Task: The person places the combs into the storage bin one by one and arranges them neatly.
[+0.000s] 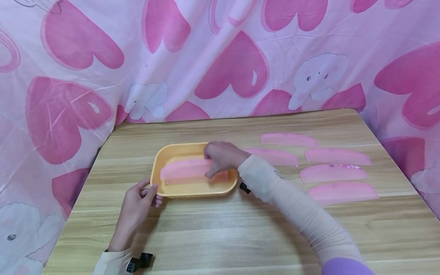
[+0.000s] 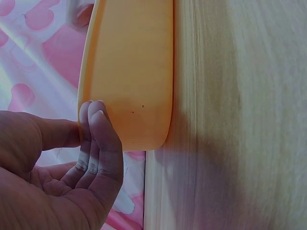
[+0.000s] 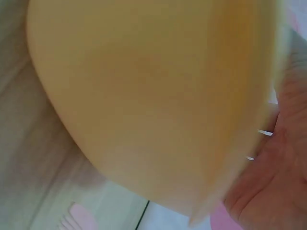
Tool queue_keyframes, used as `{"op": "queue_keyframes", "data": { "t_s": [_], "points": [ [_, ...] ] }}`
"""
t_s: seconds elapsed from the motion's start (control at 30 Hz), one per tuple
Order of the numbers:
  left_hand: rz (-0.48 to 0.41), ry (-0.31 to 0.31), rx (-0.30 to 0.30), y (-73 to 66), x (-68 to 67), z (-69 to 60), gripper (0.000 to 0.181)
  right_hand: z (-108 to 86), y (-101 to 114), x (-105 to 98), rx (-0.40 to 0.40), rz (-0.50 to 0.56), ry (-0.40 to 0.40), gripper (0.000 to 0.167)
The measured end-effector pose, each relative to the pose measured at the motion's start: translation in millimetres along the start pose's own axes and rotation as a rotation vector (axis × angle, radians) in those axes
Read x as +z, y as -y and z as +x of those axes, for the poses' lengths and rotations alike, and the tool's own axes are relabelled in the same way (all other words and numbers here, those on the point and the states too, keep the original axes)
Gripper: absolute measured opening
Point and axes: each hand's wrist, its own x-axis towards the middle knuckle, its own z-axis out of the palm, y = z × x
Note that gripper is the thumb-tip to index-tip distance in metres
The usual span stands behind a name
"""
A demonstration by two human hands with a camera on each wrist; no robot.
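Left fingers (image 2: 109, 143) clamped on tray (image 1: 192, 190); right fingers (image 1: 214, 148) over pink comb (image 1: 185, 170) inside, grip unclear.

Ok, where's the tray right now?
In the head view, the tray sits on the table, left of the five loose combs, with the left hand gripping its near left corner.

My feed gives me a yellow-orange tray (image 1: 192, 193) at left, pink combs (image 1: 343, 193) at right, light-brown streaked grain on the table (image 1: 206, 240), cream sleeves (image 1: 302, 214), and a far pale-pink cloth (image 1: 285, 46) patterned with deeper-pink hearts (image 1: 233, 68) and white cartoon animals (image 1: 317, 70).
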Motion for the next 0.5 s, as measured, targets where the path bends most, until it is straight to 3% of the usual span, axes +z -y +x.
{"op": "queue_keyframes", "data": {
  "t_s": [0.5],
  "points": [
    [-0.018, 0.006, -0.003, -1.3, -0.6, -0.1, 0.05, 7.1, -4.2, 19.1, -0.008, -0.078, -0.008, 0.042]
  ]
}}
